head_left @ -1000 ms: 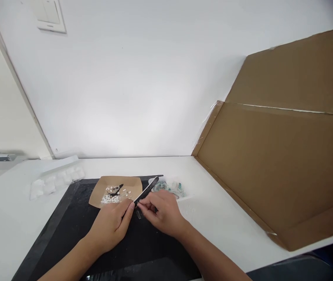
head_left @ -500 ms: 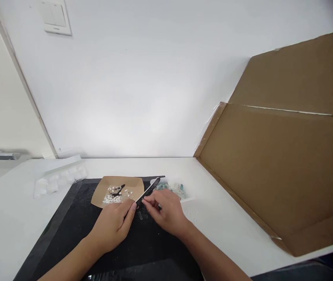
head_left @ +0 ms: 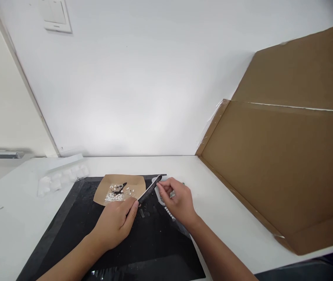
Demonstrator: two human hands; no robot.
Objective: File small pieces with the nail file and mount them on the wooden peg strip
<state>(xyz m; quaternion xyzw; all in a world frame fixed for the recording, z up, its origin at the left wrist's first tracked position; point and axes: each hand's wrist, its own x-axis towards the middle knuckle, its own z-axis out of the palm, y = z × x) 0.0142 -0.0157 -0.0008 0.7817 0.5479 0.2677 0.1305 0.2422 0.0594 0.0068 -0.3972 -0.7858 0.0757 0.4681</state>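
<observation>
My left hand (head_left: 116, 224) is closed on the near end of a slim black strip with a white edge (head_left: 150, 189), which slants up to the right above the black mat (head_left: 119, 249). Fingers pinched, my right hand (head_left: 176, 199) is at the strip's far end; whatever its fingertips hold is too small to make out. Behind my left hand lies a brown paper tray (head_left: 100, 191) with small white pieces and black scraps. A light container (head_left: 160, 197) is partly hidden behind my right hand, with a row of small white pieces (head_left: 169, 213) beside it.
On the white table (head_left: 11, 218), clear plastic packaging with white contents (head_left: 62, 178) lies at the left. A large brown cardboard panel (head_left: 274, 164) stands at the right, against the white wall (head_left: 143, 78). A switch plate (head_left: 56, 15) is at the upper left.
My right hand has moved right and up along the strip, to its far end. The row of white pieces now shows, while the container is more covered. My left hand keeps its hold.
</observation>
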